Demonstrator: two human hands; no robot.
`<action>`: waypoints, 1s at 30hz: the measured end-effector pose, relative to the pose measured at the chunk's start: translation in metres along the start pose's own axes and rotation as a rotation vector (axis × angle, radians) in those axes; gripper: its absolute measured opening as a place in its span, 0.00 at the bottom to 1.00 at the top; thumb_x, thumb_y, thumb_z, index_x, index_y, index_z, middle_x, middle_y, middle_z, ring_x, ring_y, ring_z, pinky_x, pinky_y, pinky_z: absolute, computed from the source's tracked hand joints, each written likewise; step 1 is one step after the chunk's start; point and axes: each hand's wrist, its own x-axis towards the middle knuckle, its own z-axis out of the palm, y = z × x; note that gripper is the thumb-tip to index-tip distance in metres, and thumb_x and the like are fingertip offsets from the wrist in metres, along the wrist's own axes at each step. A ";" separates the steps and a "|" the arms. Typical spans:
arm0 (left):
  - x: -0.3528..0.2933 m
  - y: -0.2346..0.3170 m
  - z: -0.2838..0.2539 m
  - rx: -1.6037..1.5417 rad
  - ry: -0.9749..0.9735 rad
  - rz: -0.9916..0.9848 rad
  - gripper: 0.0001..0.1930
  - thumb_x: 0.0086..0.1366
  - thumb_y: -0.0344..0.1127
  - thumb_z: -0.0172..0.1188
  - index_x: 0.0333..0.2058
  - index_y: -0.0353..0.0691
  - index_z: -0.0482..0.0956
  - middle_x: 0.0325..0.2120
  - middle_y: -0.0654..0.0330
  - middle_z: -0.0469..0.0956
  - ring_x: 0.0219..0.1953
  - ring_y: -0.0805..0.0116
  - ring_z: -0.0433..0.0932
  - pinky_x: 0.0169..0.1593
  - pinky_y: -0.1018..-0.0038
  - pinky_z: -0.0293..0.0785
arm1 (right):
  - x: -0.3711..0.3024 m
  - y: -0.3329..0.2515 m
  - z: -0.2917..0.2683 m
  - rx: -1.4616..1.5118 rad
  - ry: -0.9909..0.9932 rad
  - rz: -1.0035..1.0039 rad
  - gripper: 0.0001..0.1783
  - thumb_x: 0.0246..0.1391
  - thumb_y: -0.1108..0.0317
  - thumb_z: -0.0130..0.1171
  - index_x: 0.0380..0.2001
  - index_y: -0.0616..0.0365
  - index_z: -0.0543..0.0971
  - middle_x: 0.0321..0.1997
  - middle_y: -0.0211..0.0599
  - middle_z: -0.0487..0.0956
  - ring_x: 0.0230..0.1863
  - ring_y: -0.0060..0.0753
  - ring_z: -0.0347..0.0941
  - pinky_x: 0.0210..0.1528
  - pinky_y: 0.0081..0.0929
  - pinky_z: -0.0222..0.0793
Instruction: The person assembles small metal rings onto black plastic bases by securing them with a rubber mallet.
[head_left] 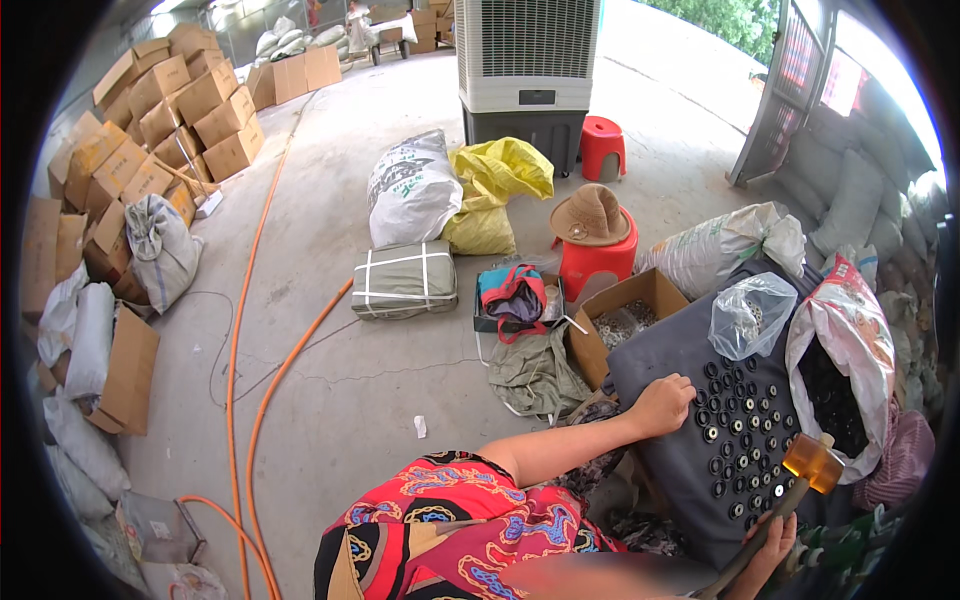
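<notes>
My right hand is wrapped round the handle of a mallet with an amber, see-through head. The mallet's head is over the right part of a dark grey covered work surface. Rows of small black round parts lie on that surface, several with pale metal centres. At their left edge, my left hand is closed with its fingers curled; anything inside them is hidden. An open white and red sack of black parts stands to the right. A clear plastic bag with small pieces lies behind the rows.
A cardboard box of small metal parts stands behind the work surface. Beyond are a red stool bearing a brown hat, sacks and an air cooler. Orange hoses cross the floor. Stacked cartons line the left.
</notes>
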 end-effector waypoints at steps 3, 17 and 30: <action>0.000 0.000 0.000 -0.008 0.002 -0.007 0.03 0.49 0.25 0.55 0.25 0.36 0.74 0.25 0.55 0.71 0.33 0.54 0.72 0.36 0.62 0.71 | 0.000 -0.001 0.000 -0.016 -0.013 0.010 0.07 0.62 0.66 0.48 0.38 0.57 0.67 0.26 0.31 0.72 0.17 0.17 0.67 0.15 0.14 0.63; 0.005 0.016 0.004 0.044 -0.001 0.109 0.03 0.45 0.29 0.55 0.20 0.39 0.78 0.22 0.52 0.75 0.30 0.54 0.74 0.37 0.62 0.71 | -0.022 -0.022 -0.005 -0.195 0.121 0.023 0.18 0.59 0.66 0.50 0.51 0.59 0.69 0.18 0.21 0.66 0.15 0.14 0.62 0.15 0.16 0.56; 0.008 -0.002 0.016 0.051 -0.107 0.015 0.05 0.52 0.26 0.57 0.30 0.37 0.78 0.27 0.56 0.77 0.32 0.56 0.76 0.37 0.64 0.72 | -0.015 -0.024 -0.041 -0.645 0.141 0.141 0.33 0.51 0.74 0.57 0.62 0.61 0.63 0.32 0.33 0.75 0.25 0.17 0.69 0.27 0.20 0.67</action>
